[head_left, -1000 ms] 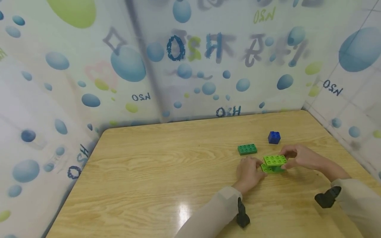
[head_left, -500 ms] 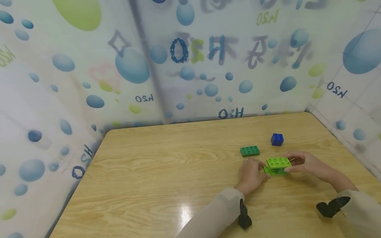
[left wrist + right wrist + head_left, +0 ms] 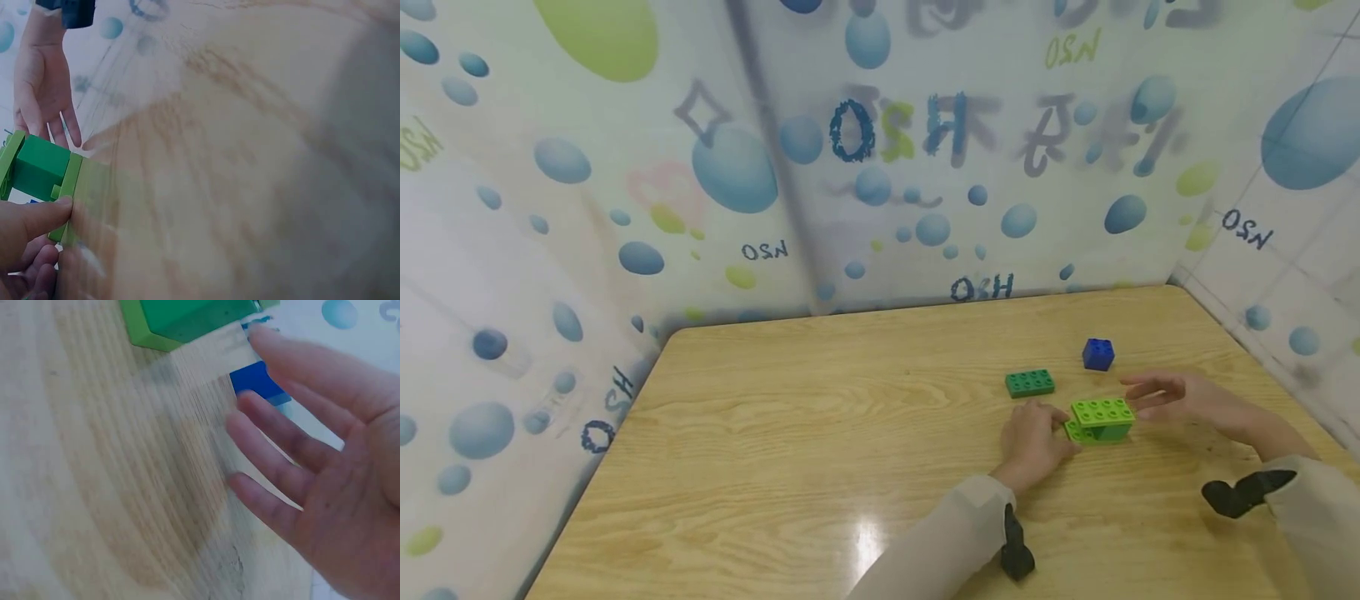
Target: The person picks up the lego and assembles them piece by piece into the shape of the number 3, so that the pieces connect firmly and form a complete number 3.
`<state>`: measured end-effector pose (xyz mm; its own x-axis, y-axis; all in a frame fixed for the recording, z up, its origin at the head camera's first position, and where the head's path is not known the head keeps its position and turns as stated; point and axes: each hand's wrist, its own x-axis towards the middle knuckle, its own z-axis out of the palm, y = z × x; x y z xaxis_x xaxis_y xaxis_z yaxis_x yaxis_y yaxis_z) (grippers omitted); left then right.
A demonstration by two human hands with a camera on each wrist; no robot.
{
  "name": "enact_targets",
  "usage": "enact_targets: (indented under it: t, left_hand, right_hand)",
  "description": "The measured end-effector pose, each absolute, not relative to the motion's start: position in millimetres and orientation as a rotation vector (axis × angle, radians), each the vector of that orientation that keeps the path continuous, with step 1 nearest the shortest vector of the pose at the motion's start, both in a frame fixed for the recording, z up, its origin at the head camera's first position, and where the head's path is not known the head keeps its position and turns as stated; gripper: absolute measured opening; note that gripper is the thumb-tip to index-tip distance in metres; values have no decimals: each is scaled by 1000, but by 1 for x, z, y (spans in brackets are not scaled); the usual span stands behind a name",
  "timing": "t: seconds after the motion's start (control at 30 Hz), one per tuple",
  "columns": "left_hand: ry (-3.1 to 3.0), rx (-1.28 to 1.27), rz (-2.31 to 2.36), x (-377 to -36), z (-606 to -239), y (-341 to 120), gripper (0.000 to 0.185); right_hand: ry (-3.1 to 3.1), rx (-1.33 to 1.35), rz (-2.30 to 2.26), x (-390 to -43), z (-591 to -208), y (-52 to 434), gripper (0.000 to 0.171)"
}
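Sitting between the two hands on the pale wooden counter [image 3: 820,433]: a small stack of plastic studded bricks [image 3: 1100,420], a lime-green plate on top, a darker green block in the middle, a lime-green plate at the base.

Long axis: left to right across the person, each short end facing one hand.

Left hand [image 3: 1032,439]: touching the stack's left end; the left wrist view shows the thumb [image 3: 37,215] pressed against the edge of the base plate, the other fingers curled beneath. This is the nearer hand.

Right hand [image 3: 1180,398]: just beside the stack's right end, apart from it, fingers spread and straight, holding nothing; the right wrist view shows an open palm.

Nearby: a dark green flat studded plastic brick [image 3: 1030,382], lying just beyond the left hand; a small blue square plastic brick [image 3: 1098,353], farther back, beyond the stack and near the right hand's fingertips. Neither lies between hands and stack.

Surround: bubble-printed curtain walls [image 3: 880,167] behind the counter's far edge.
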<state>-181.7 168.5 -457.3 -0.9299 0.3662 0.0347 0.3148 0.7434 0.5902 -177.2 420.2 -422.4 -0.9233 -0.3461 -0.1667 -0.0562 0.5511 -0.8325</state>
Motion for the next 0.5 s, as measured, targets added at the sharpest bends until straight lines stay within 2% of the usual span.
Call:
enact_targets:
  t: [0.23, 0.5]
  left_hand:
    - [2874, 574, 919, -182, -458, 166, 32]
    - [2862, 584, 915, -183, -459, 167, 32]
  right_hand:
    - [2655, -108, -1331, -194, -428, 427, 61]
    - [2682, -20, -1365, -211, -437, 430, 65]
